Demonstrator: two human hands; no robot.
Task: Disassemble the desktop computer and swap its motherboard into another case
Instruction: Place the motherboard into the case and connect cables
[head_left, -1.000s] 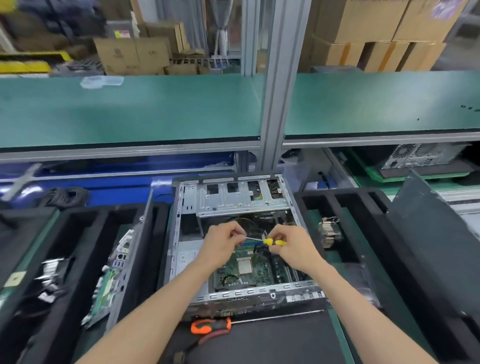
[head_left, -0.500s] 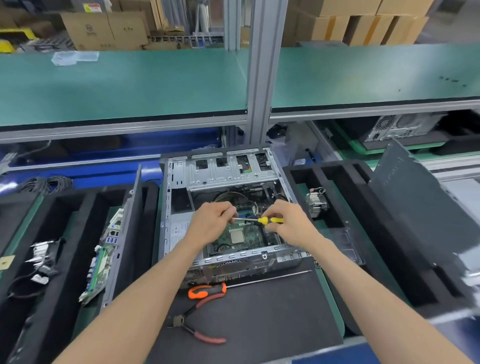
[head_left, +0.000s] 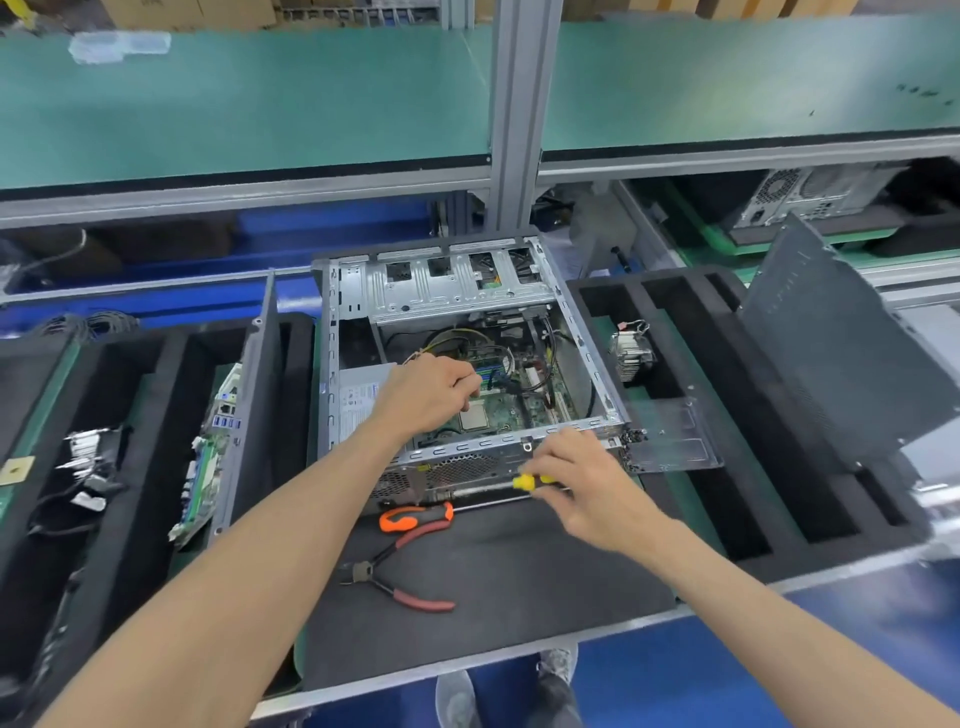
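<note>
Open desktop case (head_left: 332, 364) lies flat on the black mat (head_left: 519, 597), centre of the counter, side panel off. Motherboard (head_left: 506, 410) is seated in the case floor, cables looped over its far half, bare CPU socket near the left hand.

Left hand (head_left: 431, 397) is inside the case over the board, fingers curled down as if pinching something small; what it holds is hidden, can't tell if it's a screw or a connector. Right hand (head_left: 582, 486) is outside the case at the near wall, fingers closed around the yellow-handled screwdriver (head_left: 524, 482), held low and roughly level just above the mat.

Judgement: step is freeing the board, with screws or cables coming off; driver looks parked or about to be put down.

Other case (head_left: 249, 410) stands on edge in the foam tray (head_left: 119, 395) to the left, a board against it. Heatsink (head_left: 631, 353) sits in the right foam tray. Orange-handled tool (head_left: 415, 517) and red pliers (head_left: 400, 584) lie on the mat.

Next: clear remaining cables off the board, confirm all mounting screws are out, then lift it evenly, away from the rear I/O edge. Risk: a snagged cable flexing the board.
</note>
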